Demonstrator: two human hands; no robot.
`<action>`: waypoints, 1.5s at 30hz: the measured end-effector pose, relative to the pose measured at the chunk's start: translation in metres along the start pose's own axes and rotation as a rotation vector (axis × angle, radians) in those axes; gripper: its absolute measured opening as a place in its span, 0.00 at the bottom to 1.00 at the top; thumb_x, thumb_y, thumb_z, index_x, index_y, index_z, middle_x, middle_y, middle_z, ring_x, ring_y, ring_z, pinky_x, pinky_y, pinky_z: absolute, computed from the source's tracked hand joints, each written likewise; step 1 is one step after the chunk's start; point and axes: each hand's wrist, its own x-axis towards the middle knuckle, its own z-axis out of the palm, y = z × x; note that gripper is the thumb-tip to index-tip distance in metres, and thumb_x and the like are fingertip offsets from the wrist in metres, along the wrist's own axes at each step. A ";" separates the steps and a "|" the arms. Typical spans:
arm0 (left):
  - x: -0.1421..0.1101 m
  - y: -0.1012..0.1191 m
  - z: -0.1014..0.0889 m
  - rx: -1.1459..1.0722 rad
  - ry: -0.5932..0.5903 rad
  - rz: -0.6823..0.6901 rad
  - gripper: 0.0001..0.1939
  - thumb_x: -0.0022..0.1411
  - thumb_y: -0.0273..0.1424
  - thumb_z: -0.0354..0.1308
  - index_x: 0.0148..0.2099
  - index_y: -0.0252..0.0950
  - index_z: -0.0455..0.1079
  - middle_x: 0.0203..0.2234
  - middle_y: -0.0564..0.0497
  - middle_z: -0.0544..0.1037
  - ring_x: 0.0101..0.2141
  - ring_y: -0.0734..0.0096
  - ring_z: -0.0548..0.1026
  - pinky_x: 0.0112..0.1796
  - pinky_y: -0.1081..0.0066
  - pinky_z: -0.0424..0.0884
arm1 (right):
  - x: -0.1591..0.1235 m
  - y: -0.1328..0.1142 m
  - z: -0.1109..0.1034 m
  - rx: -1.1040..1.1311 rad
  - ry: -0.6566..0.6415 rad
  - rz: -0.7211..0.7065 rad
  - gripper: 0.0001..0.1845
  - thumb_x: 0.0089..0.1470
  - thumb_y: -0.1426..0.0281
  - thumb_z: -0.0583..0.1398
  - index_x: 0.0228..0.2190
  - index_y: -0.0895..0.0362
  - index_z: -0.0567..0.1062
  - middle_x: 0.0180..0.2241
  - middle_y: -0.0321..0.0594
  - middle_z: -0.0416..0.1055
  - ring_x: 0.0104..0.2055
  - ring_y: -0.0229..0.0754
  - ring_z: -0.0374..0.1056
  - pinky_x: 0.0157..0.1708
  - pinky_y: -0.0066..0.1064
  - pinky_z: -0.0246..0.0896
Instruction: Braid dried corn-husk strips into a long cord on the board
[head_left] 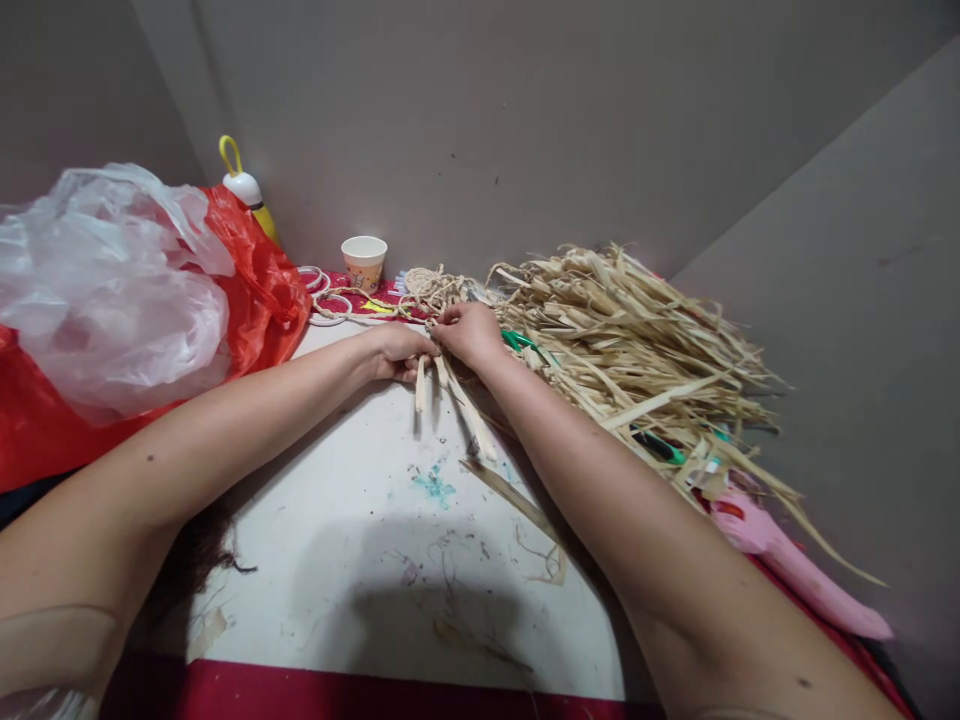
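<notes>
Dried husk-like strips (466, 408) hang toward me over the white board, their upper ends between my hands. My left hand (401, 350) is closed around them from the left, the fingertips partly hidden. Close beside it, my right hand (471, 332) pinches at the top of the same strips; what exactly lies between its fingertips is too small to make out. Just beyond the hands is a coil of braided plant cord (431, 283), with a length running left. A loose flat strip (514, 497) lies below my right forearm.
A big heap of dried strips (622, 330) fills the right side, with a pink glue gun-like tool (787, 570) near it. On the left are white plastic bags (120, 290) on red plastic (262, 290). A paper cup (364, 265) and yellow-white bottle (251, 200) stand near the wall.
</notes>
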 end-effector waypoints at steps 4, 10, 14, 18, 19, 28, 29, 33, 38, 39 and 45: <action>0.001 0.001 0.002 0.029 0.027 -0.006 0.16 0.53 0.17 0.53 0.17 0.33 0.58 0.07 0.58 0.61 0.10 0.85 0.55 0.13 0.83 0.56 | 0.001 -0.002 0.002 -0.087 0.013 -0.025 0.13 0.46 0.70 0.58 0.31 0.59 0.81 0.31 0.45 0.77 0.34 0.44 0.71 0.37 0.30 0.61; 0.000 0.003 0.002 0.038 0.026 -0.016 0.16 0.54 0.18 0.52 0.17 0.33 0.58 0.08 0.58 0.61 0.10 0.85 0.54 0.14 0.82 0.55 | 0.001 -0.002 0.002 -0.116 -0.009 -0.075 0.16 0.47 0.70 0.58 0.37 0.58 0.81 0.37 0.46 0.77 0.39 0.46 0.72 0.39 0.31 0.62; 0.001 0.001 0.002 0.030 0.032 -0.009 0.15 0.52 0.18 0.54 0.17 0.33 0.58 0.08 0.58 0.61 0.11 0.85 0.54 0.14 0.82 0.55 | -0.002 -0.002 -0.002 -0.140 -0.011 -0.101 0.17 0.49 0.69 0.57 0.40 0.55 0.80 0.40 0.45 0.77 0.42 0.46 0.71 0.41 0.31 0.62; 0.002 0.000 0.001 0.035 0.048 -0.004 0.13 0.49 0.19 0.58 0.18 0.33 0.59 0.08 0.58 0.62 0.12 0.84 0.55 0.16 0.80 0.57 | -0.004 -0.005 -0.007 -0.253 -0.073 -0.102 0.15 0.48 0.69 0.57 0.36 0.56 0.81 0.38 0.46 0.77 0.42 0.48 0.71 0.41 0.33 0.62; 0.003 0.000 0.001 0.038 0.052 -0.004 0.12 0.48 0.20 0.58 0.18 0.33 0.60 0.08 0.58 0.62 0.12 0.84 0.56 0.16 0.80 0.57 | -0.004 -0.006 -0.008 -0.288 -0.091 -0.109 0.15 0.49 0.69 0.57 0.36 0.56 0.81 0.38 0.47 0.77 0.41 0.49 0.71 0.41 0.33 0.62; -0.010 0.000 0.002 0.065 0.060 0.004 0.15 0.49 0.16 0.55 0.16 0.33 0.60 0.07 0.57 0.63 0.12 0.82 0.58 0.16 0.79 0.57 | -0.020 -0.006 -0.013 -0.361 -0.160 -0.197 0.16 0.53 0.65 0.55 0.32 0.57 0.80 0.35 0.49 0.77 0.39 0.48 0.71 0.36 0.31 0.59; -0.013 0.000 0.002 0.065 0.059 0.005 0.15 0.50 0.16 0.55 0.16 0.33 0.60 0.07 0.56 0.63 0.12 0.82 0.58 0.16 0.79 0.57 | -0.022 -0.006 -0.016 -0.348 -0.178 -0.215 0.16 0.53 0.65 0.54 0.31 0.57 0.80 0.35 0.48 0.77 0.38 0.47 0.71 0.35 0.31 0.59; -0.021 -0.001 0.000 0.054 0.062 0.002 0.15 0.50 0.15 0.54 0.16 0.32 0.60 0.07 0.55 0.64 0.12 0.81 0.59 0.17 0.78 0.58 | -0.029 -0.006 -0.028 -0.226 -0.155 -0.255 0.14 0.53 0.66 0.55 0.30 0.59 0.80 0.33 0.45 0.77 0.35 0.43 0.69 0.33 0.28 0.57; -0.022 -0.002 -0.007 0.031 0.040 -0.005 0.14 0.50 0.17 0.56 0.16 0.32 0.62 0.07 0.55 0.64 0.11 0.82 0.59 0.16 0.79 0.56 | -0.046 -0.009 -0.040 0.178 -0.190 -0.029 0.09 0.50 0.70 0.58 0.22 0.60 0.74 0.20 0.40 0.73 0.21 0.37 0.66 0.21 0.25 0.55; -0.022 -0.002 -0.008 0.026 0.028 -0.007 0.14 0.50 0.17 0.55 0.16 0.31 0.62 0.07 0.55 0.64 0.11 0.82 0.59 0.15 0.80 0.56 | -0.050 -0.009 -0.040 0.267 -0.277 0.027 0.09 0.49 0.70 0.59 0.20 0.60 0.72 0.18 0.39 0.71 0.18 0.35 0.64 0.18 0.24 0.53; -0.022 -0.001 -0.016 -0.007 -0.051 -0.008 0.11 0.53 0.18 0.55 0.20 0.30 0.65 0.10 0.55 0.65 0.12 0.85 0.57 0.14 0.83 0.55 | -0.060 -0.014 -0.038 0.312 -0.429 0.074 0.08 0.43 0.71 0.64 0.18 0.59 0.71 0.09 0.32 0.64 0.11 0.29 0.53 0.12 0.22 0.43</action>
